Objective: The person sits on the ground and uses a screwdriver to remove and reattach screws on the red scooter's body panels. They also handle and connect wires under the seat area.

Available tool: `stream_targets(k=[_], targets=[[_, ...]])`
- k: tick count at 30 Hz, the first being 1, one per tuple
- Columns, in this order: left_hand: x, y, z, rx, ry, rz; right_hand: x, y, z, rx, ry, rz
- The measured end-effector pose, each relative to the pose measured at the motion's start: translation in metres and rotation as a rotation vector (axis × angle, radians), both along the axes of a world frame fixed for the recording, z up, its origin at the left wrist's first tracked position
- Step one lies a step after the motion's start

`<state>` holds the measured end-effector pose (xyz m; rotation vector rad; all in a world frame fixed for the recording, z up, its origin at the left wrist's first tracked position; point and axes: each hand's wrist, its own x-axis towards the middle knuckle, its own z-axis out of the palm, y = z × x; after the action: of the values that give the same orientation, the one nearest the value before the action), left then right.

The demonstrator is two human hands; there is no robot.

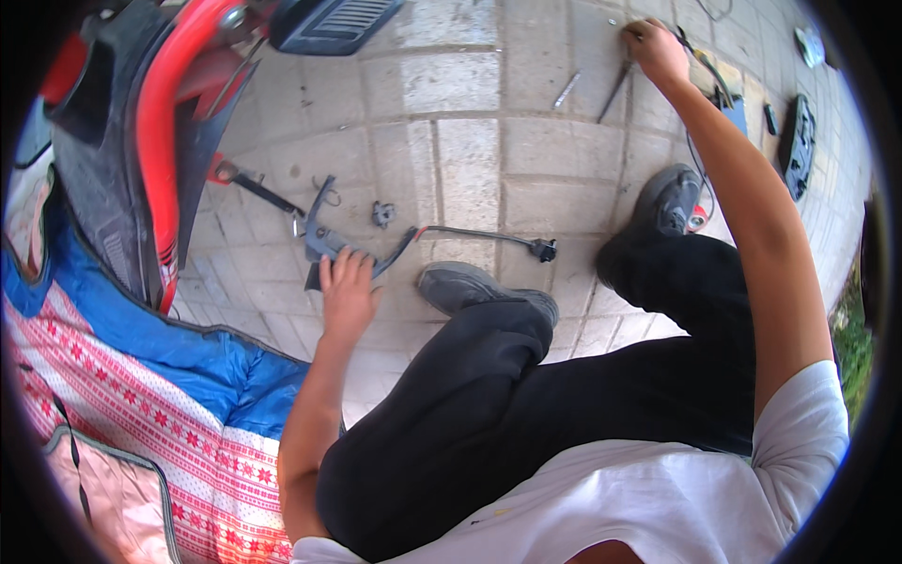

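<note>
My left hand (349, 287) lies with its fingers spread on a dark grey plastic bracket-like part (322, 241) on the paving. A thin cable with a black connector (542, 249) runs to the right from beside that part. Far forward on the right, my right hand (658, 52) reaches down to the ground with its fingertips pinched together. Something small and dark shows at those fingertips, too small to name. A thin dark rod (615, 92) lies just below the hand; whether the fingers touch it is hidden.
A red and black vehicle body (155, 141) stands at the left, beside a blue quilted cover (178, 324). Pliers (714, 75) and a black plastic piece (799, 146) lie at the far right. A small metal part (383, 214) and a slim silver tool (567, 90) rest on the paving.
</note>
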<state>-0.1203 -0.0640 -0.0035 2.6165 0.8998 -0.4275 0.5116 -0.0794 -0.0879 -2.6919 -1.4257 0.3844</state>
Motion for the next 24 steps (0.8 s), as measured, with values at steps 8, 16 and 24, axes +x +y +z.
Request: stream_targets(k=[8,16,24], targets=[[0.01,0.002,-0.002,0.0,0.093,0.054,0.015,0.001,-0.012,0.024,0.014,0.006],[-0.031,-0.003,0.089,0.005,0.064,0.413,0.028,0.002,-0.015,0.022,0.045,0.056],[-0.056,-0.004,0.05,-0.176,0.575,0.326,0.029,0.002,-0.008,0.013,0.089,0.121]])
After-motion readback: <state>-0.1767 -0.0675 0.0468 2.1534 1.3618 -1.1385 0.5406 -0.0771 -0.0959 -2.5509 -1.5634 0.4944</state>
